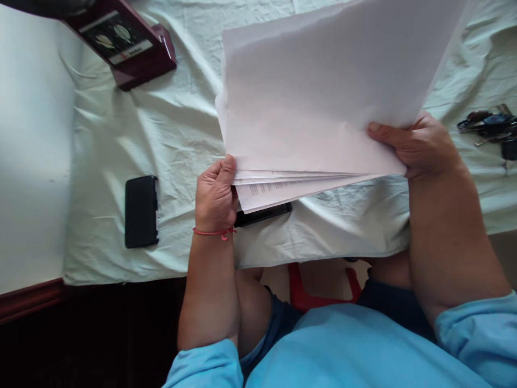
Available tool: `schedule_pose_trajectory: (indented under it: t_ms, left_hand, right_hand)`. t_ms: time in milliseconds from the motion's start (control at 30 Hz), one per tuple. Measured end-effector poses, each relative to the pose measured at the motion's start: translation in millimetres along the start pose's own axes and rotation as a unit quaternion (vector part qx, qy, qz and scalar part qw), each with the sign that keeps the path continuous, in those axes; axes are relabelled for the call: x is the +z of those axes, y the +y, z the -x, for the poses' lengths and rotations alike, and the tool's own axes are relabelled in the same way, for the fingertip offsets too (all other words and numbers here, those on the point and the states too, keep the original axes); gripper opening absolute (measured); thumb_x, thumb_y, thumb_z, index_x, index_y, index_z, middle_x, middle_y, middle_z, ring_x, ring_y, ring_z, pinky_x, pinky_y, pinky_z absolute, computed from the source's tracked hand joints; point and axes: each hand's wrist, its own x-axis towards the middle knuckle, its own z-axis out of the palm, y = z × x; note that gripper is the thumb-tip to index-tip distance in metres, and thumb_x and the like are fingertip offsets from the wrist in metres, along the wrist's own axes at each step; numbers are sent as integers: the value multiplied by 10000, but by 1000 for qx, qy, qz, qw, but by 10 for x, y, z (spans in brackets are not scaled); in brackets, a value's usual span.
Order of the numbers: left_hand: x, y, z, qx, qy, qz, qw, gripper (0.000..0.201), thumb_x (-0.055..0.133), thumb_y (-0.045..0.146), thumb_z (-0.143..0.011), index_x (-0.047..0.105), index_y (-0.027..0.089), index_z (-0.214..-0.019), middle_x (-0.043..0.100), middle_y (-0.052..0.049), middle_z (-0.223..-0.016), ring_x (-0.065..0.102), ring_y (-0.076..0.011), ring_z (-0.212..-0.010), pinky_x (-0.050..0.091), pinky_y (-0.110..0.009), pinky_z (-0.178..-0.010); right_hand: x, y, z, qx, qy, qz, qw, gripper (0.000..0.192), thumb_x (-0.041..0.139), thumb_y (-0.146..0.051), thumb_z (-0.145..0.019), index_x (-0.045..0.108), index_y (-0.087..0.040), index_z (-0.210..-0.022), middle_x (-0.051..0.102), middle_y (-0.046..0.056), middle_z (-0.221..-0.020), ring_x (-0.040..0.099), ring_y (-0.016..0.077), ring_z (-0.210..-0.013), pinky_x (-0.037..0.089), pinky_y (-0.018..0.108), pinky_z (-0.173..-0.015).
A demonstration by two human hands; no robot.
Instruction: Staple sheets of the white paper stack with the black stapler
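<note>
A stack of white paper sheets (315, 91) is lifted above the table, its lower edges fanned apart. My left hand (216, 194) grips the stack's near left corner; a red string bracelet circles that wrist. My right hand (420, 143) holds the near right corner, thumb lying on top of the uppermost sheet. A lower sheet shows faint printed lines. Under the papers, a dark flat device (262, 214) lies on the cloth, mostly hidden.
A pale green cloth (161, 124) covers the table. A black phone (140, 211) lies left of my left hand. A maroon box (127, 46) sits at the back left. A bunch of keys (490, 126) rests at the right edge. A red stool (319, 296) shows below.
</note>
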Motion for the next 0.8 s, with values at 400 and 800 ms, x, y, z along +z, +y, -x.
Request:
schedule_pose_trajectory:
  t_ms: [400,800]
  left_hand:
    - [-77,-33,-148,163,9,-7,987,504,1089,573,-748,731,281,-948,746,1,-982,713,-196,-1011,593,-335,-1063]
    - [-132,-95,-305,275,9,56,960,441,1129,515,-702,809,307,-923,855,-4,-1043,786,-280,-1310,555,-432,-1303]
  right_hand:
    - [-27,225,-127,-177,-8,0,984,867,1106,-735,-572,793,-203,-1181,833,52,-1308,765,273,-1360,581,551,-1330]
    - [-150,422,-279,-256,-27,52,965,1011,1081,-839,-491,776,-190,-1203,802,65,-1289,767,317,-1356,572,654,-1333]
